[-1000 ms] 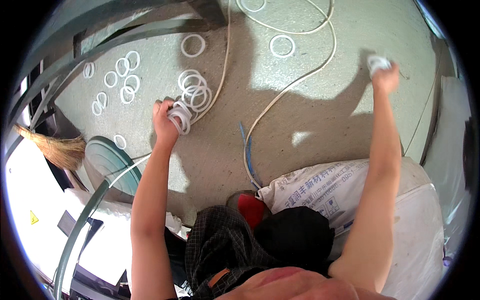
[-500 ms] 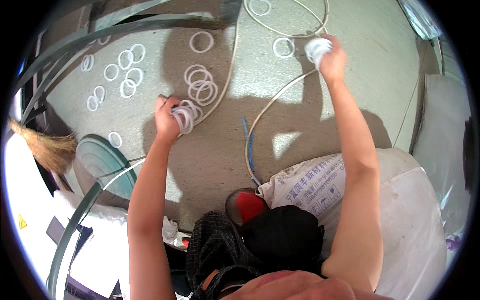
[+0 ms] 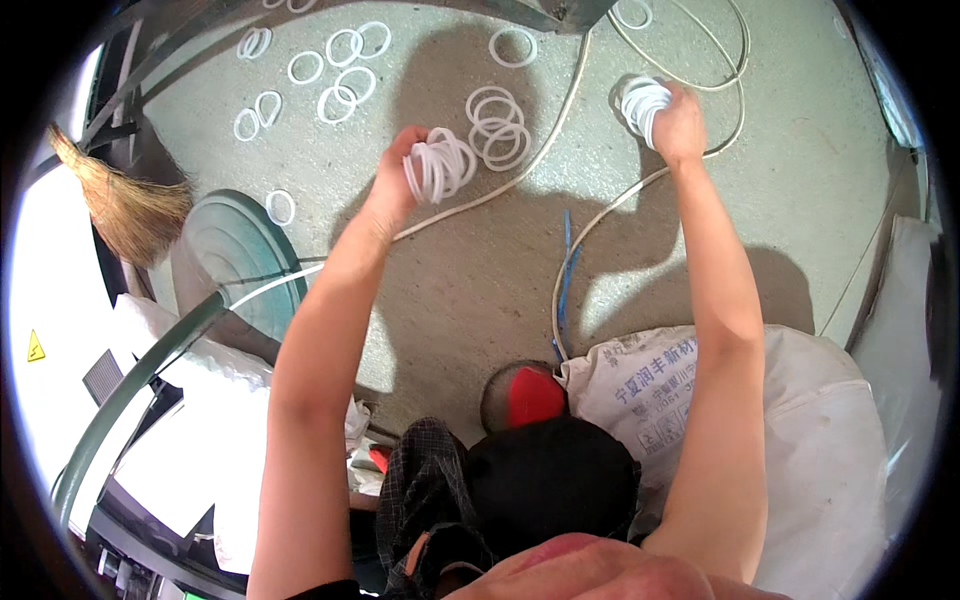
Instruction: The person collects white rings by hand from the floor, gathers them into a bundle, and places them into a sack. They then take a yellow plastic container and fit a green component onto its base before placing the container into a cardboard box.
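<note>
My left hand [image 3: 393,180] is closed on a bunch of white plastic rings [image 3: 440,165], held just left of several overlapping rings [image 3: 498,128] lying on the floor. Farther off to the right, my right hand [image 3: 681,122] grips a second bunch of white rings [image 3: 641,104], close to the pale cable. Its fingertips are largely hidden behind the rings. One single ring [image 3: 513,47] lies between and beyond my hands, and another ring [image 3: 632,12] is at the far edge. More loose rings [image 3: 345,93] are scattered over the floor at the far left.
A pale cable [image 3: 612,205] loops across the floor. Blue strips [image 3: 567,270] lie beside it. At left are a green round lid [image 3: 235,240], a straw broom [image 3: 125,205] and a green curved bar [image 3: 140,385]. A white woven sack [image 3: 800,400] sits at near right.
The view has shifted, so the floor sits farther right. My left hand has moved farther out with its rings. My right hand has moved left over the floor, where a loose ring no longer shows separately.
</note>
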The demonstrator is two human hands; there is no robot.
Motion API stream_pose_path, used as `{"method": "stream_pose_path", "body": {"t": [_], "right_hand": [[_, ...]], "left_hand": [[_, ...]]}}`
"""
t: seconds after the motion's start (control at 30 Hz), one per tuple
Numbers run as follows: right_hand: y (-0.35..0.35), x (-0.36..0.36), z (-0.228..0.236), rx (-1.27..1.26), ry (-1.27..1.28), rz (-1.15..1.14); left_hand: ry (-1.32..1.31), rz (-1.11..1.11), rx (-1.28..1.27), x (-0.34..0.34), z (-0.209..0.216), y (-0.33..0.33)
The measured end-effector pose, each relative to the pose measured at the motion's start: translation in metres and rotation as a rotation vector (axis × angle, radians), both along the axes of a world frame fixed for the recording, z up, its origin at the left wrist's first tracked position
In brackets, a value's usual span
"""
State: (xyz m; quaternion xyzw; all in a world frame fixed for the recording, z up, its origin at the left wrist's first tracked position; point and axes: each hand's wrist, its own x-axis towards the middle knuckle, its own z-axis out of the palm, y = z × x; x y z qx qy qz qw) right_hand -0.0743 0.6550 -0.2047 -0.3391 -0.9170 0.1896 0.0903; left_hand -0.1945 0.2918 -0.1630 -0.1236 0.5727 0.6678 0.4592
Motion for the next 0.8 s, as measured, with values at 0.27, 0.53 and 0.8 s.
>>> {"method": "stream_pose_path", "body": {"t": [0.27,0.53,0.8], "right_hand": [[0.008,-0.004,-0.002,-0.111,0.395,-0.052],[0.107,-0.096,-0.044,-0.020,0.196,-0.205],[0.071,-0.109,-0.035,0.028,-0.042,-0.215]], "left_hand": [[1.153,-0.440,-0.759,0.022,-0.005,0.075],[0.989,-0.630,-0.683,0.006,-0.018,0.087],[1.246,-0.419,-0.777,0.028,-0.022,0.060]]}}
